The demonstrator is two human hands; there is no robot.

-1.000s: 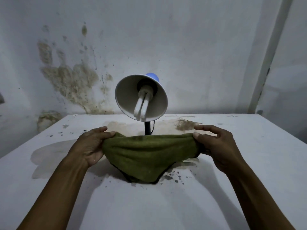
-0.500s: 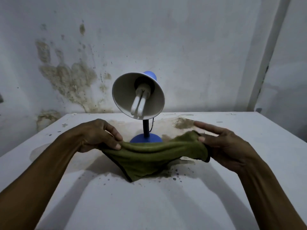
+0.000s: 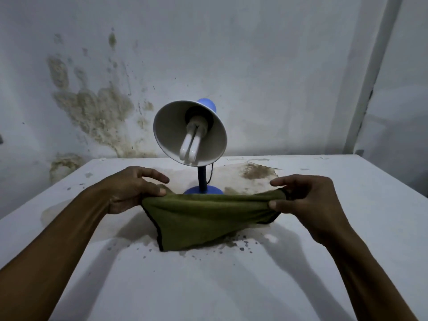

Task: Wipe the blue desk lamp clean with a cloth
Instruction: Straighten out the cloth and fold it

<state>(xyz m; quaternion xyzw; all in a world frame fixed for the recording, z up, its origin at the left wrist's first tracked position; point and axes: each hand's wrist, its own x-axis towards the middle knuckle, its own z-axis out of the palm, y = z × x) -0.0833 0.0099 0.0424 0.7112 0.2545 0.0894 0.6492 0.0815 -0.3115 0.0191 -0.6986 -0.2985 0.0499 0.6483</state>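
1. The desk [image 3: 347, 251], a flat white painted top, is showing brown stains and dark flecks around its middle and towards its far edge.
2. The blue desk lamp [image 3: 190, 133] is standing mid-desk near the far edge; its top-heavy cone shade and exposed bulb [image 3: 190, 145] are looking fragile, so steadying the slim stem seems wise.
3. The cloth [image 3: 203, 218], soft, light green terry, is sagging just before the lamp base.
4. The left hand [image 3: 132, 191] and right hand [image 3: 308, 200] are each pinching an upper corner of it.

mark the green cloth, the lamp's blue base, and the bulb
olive-green fabric cloth [image 3: 203, 218], head view, middle of the hanging fold
round blue lamp base [image 3: 212, 189], head view, top surface
white tube bulb [image 3: 191, 145], head view, tube middle
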